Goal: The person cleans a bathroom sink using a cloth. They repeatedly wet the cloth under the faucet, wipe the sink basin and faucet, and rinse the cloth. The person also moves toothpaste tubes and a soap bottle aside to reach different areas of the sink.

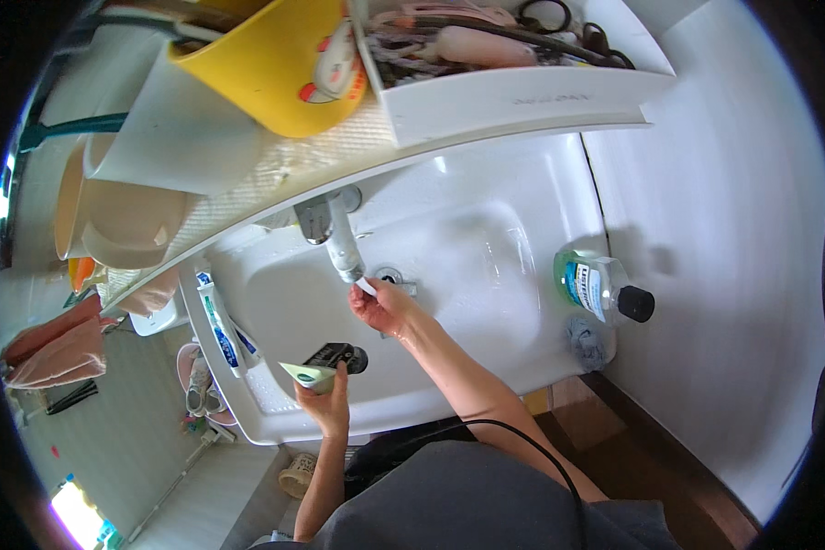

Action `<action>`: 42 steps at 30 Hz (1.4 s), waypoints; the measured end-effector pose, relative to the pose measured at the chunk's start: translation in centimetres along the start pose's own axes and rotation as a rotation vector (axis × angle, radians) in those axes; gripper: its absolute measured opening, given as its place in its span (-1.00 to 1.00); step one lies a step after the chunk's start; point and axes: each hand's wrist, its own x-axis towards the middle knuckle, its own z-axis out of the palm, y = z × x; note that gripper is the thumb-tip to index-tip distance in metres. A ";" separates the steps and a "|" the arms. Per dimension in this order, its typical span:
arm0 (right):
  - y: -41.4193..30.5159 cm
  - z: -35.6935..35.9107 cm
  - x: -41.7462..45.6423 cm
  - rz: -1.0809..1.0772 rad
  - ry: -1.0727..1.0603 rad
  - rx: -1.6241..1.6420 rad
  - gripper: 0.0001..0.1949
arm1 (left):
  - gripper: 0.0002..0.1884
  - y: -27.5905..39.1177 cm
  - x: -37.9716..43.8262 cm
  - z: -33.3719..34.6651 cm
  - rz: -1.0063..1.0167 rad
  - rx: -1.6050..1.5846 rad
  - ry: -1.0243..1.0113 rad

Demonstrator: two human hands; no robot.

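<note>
Over the front left of a white washbasin (447,302), my left hand (326,405) grips a green and black squeeze tube (324,368). My right hand (383,309) is under the spout of a chrome faucet (344,251), near the basin's centre. A white strip, which may be water or an object, lies between the spout and the fingers. Whether those fingers hold anything cannot be told. The drain (389,276) shows just behind my right hand.
Toothpaste tubes (218,330) lie on the left rim. A mouthwash bottle (588,285) and a crumpled grey cloth (586,342) are on the right rim. Above the basin, a shelf holds a yellow cup (275,69), a white cup (172,130), a beige mug (134,223) and a white bin (522,103) of small items.
</note>
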 end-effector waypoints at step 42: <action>-0.6 4.2 -0.4 -0.815 0.236 -1.084 -0.68 | -0.66 -4.3 3.8 4.3 -0.098 -0.028 -0.140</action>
